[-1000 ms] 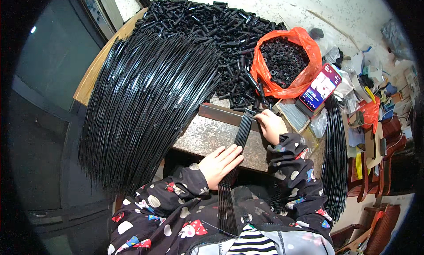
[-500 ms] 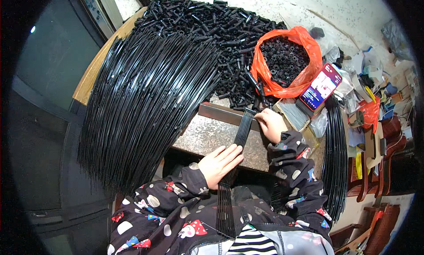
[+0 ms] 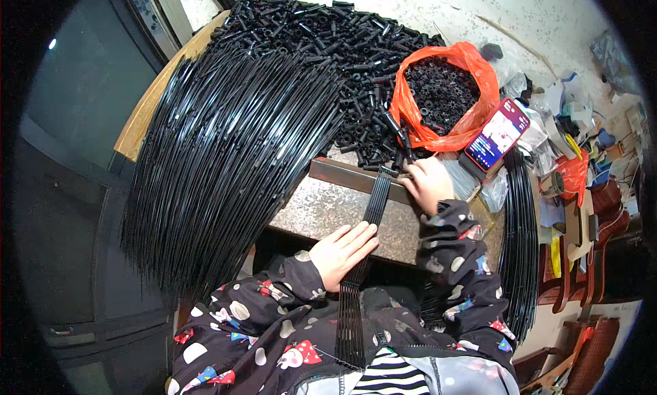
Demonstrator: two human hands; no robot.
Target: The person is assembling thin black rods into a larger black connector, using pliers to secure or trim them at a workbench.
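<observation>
My left hand lies flat across a narrow row of thin black rods, its fingers stretched out and side by side. The rods run from my lap over the table edge up to a straight metal bar, their far ends lying across it. Beyond the bar and just right of those ends is my right hand. Its fingers are bent inward, and whatever they pinch is hidden. Close ahead of it lie black tubular pieces, part of a large heap.
A big sheaf of black rods covers the left side. An orange plastic bag of small black rings stands at the back right, beside a propped phone. More black rods hang at the right edge. Clutter fills the far right.
My right hand has shifted slightly to the right and away from the rod ends, toward the orange bag. My left hand stays on the rods.
</observation>
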